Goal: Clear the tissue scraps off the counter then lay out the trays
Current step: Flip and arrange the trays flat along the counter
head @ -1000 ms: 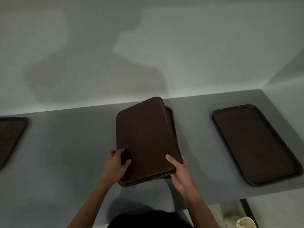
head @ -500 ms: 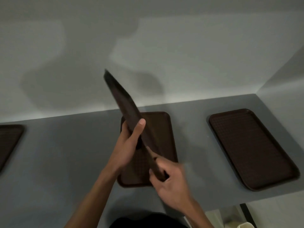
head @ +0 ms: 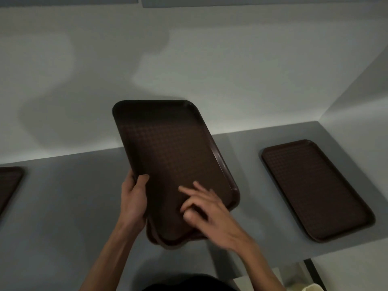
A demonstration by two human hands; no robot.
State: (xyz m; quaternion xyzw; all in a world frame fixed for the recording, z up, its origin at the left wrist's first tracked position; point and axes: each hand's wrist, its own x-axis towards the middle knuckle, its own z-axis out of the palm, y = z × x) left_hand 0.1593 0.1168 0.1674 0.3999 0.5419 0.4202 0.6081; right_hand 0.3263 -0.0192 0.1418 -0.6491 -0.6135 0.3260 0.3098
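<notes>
While the left hand (head: 134,198) grips the left rim of a dark brown tray (head: 168,154) — thumb curled over onto the patterned face, the rest of that hand hidden beneath — the right hand (head: 210,215) lies over the tray's near right part with its fingers (head: 186,191) loosely spread and holding nothing; blur hides whether they press on it. Held face up and skewed, its far end rising in front of the wall (head: 231,70), this tray covers a second tray (head: 155,238), whose rounded near corner peeks out beneath it at the middle of the grey surface (head: 63,206). Well apart to the right a third tray (head: 315,190) lies flat on the surface, face up — and at the far left a fourth tray (head: 8,185) is cut off by the frame edge.
</notes>
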